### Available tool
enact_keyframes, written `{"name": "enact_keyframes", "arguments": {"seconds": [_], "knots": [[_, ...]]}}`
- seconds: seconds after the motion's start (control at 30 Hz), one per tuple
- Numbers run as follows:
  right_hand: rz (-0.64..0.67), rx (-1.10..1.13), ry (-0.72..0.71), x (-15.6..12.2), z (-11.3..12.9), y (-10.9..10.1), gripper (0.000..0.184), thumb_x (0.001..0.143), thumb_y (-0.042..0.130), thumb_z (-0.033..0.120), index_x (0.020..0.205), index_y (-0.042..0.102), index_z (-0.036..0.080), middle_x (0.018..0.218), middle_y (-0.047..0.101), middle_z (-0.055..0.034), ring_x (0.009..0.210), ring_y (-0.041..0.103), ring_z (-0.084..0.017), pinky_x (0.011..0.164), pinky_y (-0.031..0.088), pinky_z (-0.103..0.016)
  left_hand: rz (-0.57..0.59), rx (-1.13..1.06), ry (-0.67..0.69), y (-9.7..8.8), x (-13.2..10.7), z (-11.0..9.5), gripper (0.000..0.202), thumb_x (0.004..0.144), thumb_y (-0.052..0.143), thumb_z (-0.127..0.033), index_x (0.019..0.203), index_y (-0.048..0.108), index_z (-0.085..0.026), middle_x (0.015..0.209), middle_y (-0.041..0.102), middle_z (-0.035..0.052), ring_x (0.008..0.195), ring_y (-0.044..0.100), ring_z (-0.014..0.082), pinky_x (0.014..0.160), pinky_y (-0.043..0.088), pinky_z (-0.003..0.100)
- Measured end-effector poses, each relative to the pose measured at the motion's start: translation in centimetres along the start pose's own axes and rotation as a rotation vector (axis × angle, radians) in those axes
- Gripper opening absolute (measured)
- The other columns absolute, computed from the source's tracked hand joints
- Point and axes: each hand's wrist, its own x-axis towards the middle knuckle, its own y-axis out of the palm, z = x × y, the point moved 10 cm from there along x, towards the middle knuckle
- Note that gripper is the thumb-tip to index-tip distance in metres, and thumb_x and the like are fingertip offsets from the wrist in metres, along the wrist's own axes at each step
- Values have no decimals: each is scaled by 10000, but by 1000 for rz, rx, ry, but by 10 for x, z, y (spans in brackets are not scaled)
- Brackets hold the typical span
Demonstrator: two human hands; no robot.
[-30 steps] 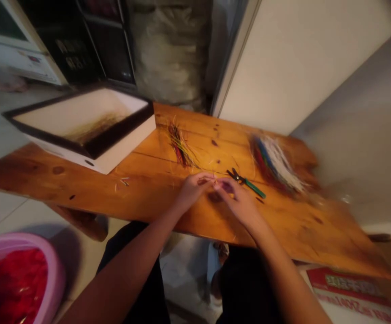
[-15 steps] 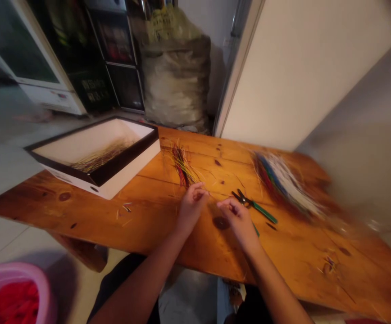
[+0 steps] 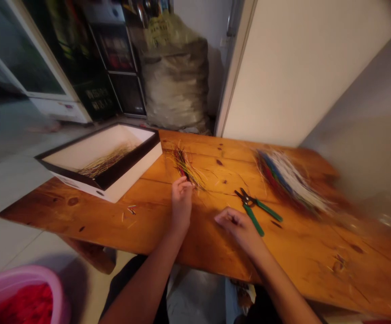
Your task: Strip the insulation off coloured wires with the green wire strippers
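The hands are apart above the table. The left hand, fingers curled, is at the near end of the small wire bundle; whether it grips any strand I cannot tell. The right hand is also curled, just beside the pliers, its grip unclear. The pliers lie with green handles spread. Left of the small bundle stands the box, wires inside; the large bundle lies right.
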Motion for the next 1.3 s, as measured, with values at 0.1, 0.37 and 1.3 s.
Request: {"name": "enact_keyframes", "arguments": {"seconds": [0.1,0.37,1.3], "knots": [[-12,64,49,-3,-3,-2,257,686,617,408,591,565,176,457,357,65,449,300,-79,449,205,-228,-26,-11,-5,-7,5,1,285,716,595,-267,977,507,-194,773,587,-12,774,596,105,799,441,246],[-157,215,59,-6,-7,-22,291,686,626,452,611,541,184,423,362,75,386,276,-63,394,206,-211,41,63,-97,-1,-1,7,185,758,539,-358,733,558,-176,585,543,-29,578,510,100,633,398,233],[-48,585,56,8,-17,-16,157,746,635,353,772,657,200,535,448,46,497,426,-91,506,337,-233,974,124,-366,84,-80,10,316,822,467,-381,774,723,-202,500,429,-8,614,502,145,690,384,271]]}}
